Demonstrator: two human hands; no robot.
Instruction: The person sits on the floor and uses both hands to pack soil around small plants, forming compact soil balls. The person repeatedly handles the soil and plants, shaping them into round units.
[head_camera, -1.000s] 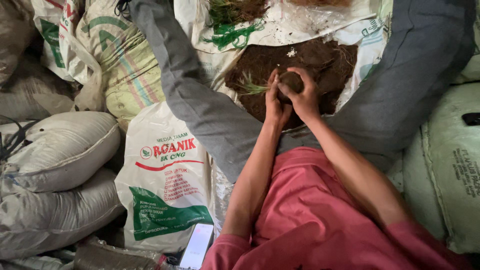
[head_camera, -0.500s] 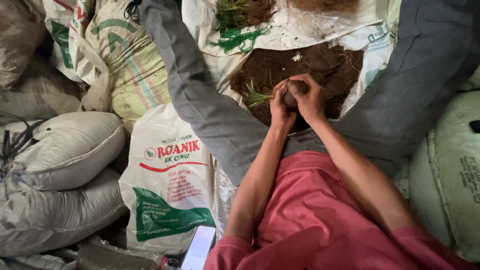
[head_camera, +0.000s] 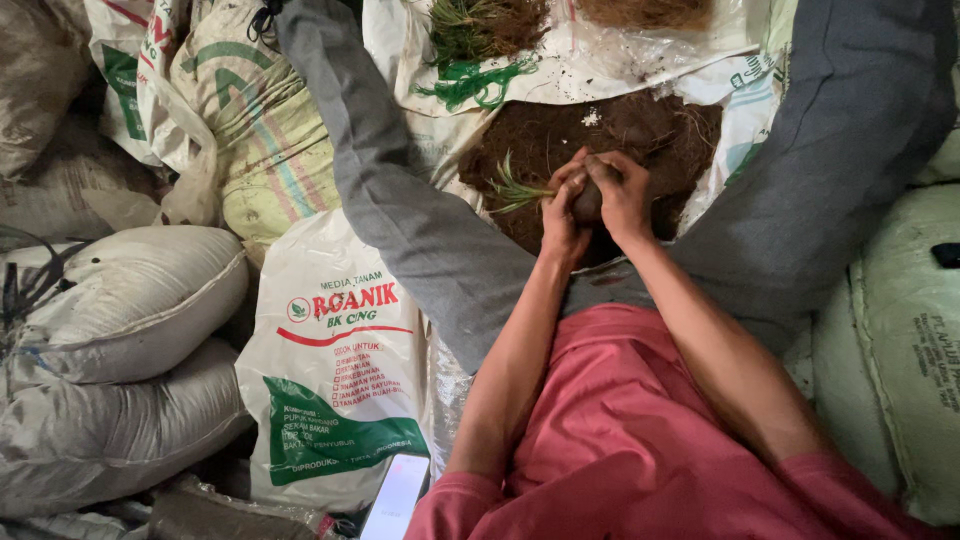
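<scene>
I see step: pressing soil ball (head_camera: 588, 200) round seedling (head_camera: 515, 190), upper middle | left hand (head_camera: 562, 205), right hand (head_camera: 622, 195) fingers clamped on it | next, I think: firm even squeeze | roots hidden

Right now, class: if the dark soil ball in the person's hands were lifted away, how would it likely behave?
The soil ball, cupped by the left hand and right hand, looks crumbly like the loose soil heap, so it would probably shed bits. The green sprout seems thin and floppy, likely easy to bend.

Left hand (head_camera: 562, 205) and right hand (head_camera: 622, 192) cupped together, forearms extended.
</scene>
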